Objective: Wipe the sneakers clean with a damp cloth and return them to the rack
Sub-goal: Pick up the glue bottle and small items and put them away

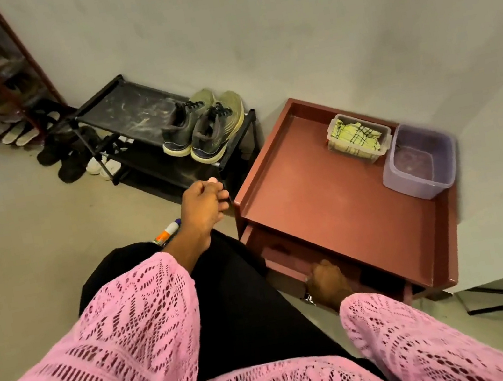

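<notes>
Two grey-green sneakers (203,126) stand side by side, heels toward me, on the right end of the top shelf of a low black rack (128,111). A yellow-green checked cloth (356,135) lies in a clear box on the red table (329,203). Beside it is a purple tub (419,160) that looks to hold water. My left hand (202,207) hovers in front of the rack with its fingers loosely curled, holding nothing. Low at the table's front, my right hand (326,281) curls its fingers over the edge of the drawer (274,253).
An orange, white and blue marker-like stick (167,232) lies on the floor by my left wrist. Dark and white shoes (83,159) sit at the rack's left end, and slippers (15,134) lie under a tall red rack. A white wall stands behind; my black-clad legs fill the foreground.
</notes>
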